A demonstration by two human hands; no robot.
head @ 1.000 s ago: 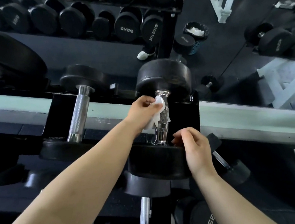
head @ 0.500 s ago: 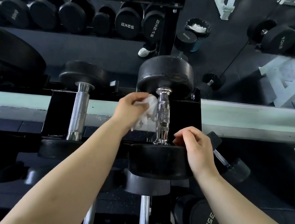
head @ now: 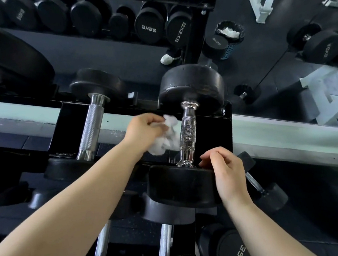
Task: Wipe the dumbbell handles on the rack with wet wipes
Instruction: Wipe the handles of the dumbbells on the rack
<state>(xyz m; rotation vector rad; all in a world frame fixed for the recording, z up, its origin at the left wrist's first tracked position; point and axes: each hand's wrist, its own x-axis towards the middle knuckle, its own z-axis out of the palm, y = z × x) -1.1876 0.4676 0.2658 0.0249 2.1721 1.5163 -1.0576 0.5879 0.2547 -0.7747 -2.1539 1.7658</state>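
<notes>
While the left hand (head: pixel 143 130) grips a crumpled wipe (head: pixel 168 137) just left of the dumbbell handle (head: pixel 187 134), contact unclear, the right hand (head: pixel 225 167) curls its fingers over the weight head (head: pixel 181 187) at the handle's near end.

I had a dim feed overall, and the black rubber swallowed most of the detail. The brightest patch lay at the right edge, where the white frame (head: pixel 324 97) looked nearly washed out. At centre the chrome handle (head: pixel 187 134) threw small hard glints, and its knurling was sharp. The wet wipe (head: pixel 168 136) showed as a smeared white mass, overexposed and blurred. The left hand (head: pixel 143 130) holding it was soft at the knuckles, while the right hand (head: pixel 225 169) was crisper. The dumbbell head (head: pixel 183 187) under that hand read almost flat black, with only a faint sheen along its rim. Toward the lower corners both forearms stretched wide and lost focus. The pale rail (head: pixel 291 141) ran tilted across the frame, and shapes splayed outward at the edges.
</notes>
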